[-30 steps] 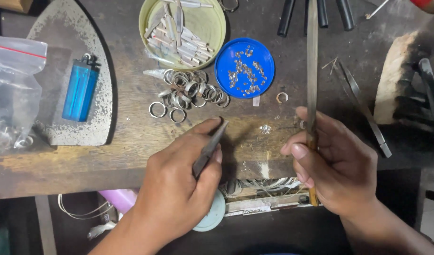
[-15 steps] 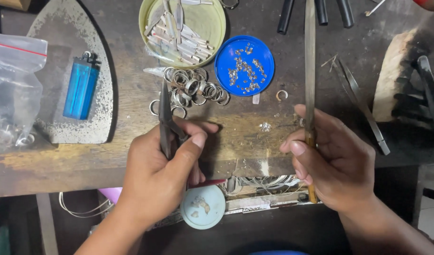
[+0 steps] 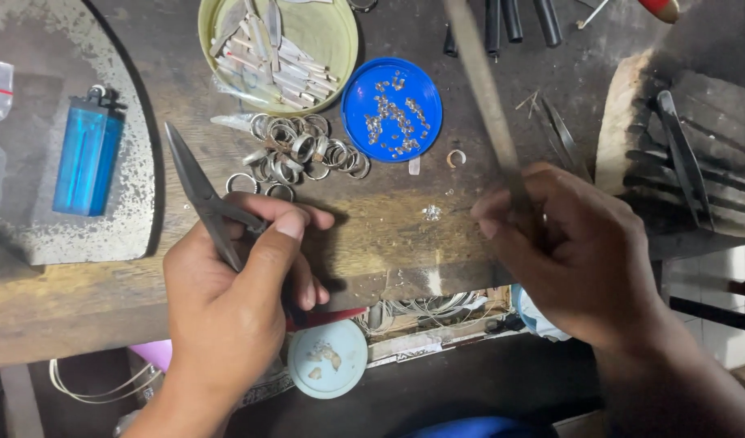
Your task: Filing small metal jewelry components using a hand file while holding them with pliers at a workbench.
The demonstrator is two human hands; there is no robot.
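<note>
Rings (image 3: 295,154) lie between lighter (image 3: 86,162) and lid (image 3: 391,109)

file (image 3: 488,105): motion-blurred, tip cut off at top | pliers (image 3: 200,193): handles hidden in left hand (image 3: 234,300)

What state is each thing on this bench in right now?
pliers: gripped in left hand, jaws closed, pointing up-left
file: gripped in right hand, tilted, blurred
blue lid: lying open side up, holding small metal bits
yellow tin: open, holding metal strips
lighter: lying flat
rings: piled loose
</note>
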